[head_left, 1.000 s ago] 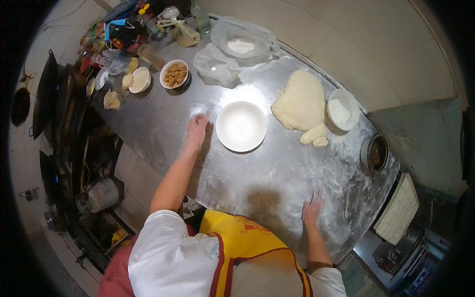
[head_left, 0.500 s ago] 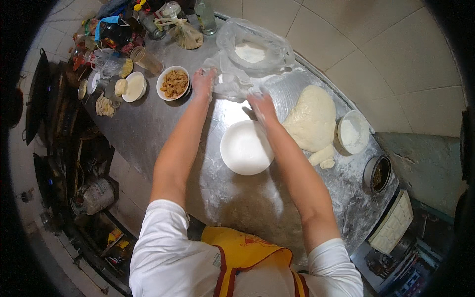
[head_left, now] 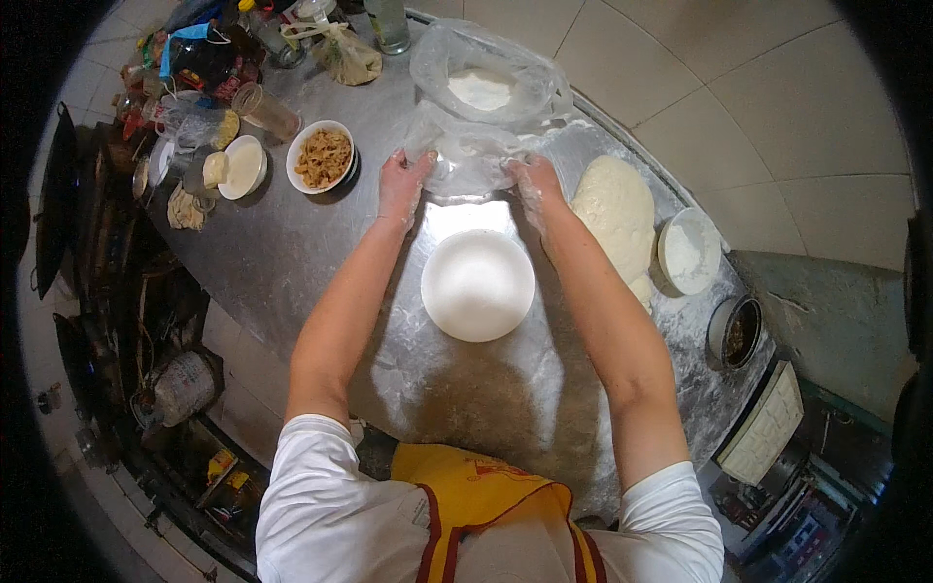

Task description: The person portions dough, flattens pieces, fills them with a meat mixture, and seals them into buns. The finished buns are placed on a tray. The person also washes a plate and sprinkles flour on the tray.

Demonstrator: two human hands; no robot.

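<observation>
A pale tiled wall [head_left: 700, 58] rises behind the flour-dusted grey metal bench [head_left: 262, 243]. On its right side rests a smooth cream dough mass [head_left: 614, 209], probably on flour so it won't stick. A crumpled translucent plastic bag [head_left: 466, 167] lies just beyond the round white bowl [head_left: 478, 285]. The left hand [head_left: 400, 187] and right hand [head_left: 537, 187] pinch its opposite edges, each grip closed, apparently to hold it taut.

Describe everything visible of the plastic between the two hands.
Thin, translucent and crumpled, the plastic catches glossy highlights. The left hand and right hand hold its opposite sides. It is beyond the white bowl, not touching it, and in front of the bag of white powder; whether the two join is unclear.
</observation>
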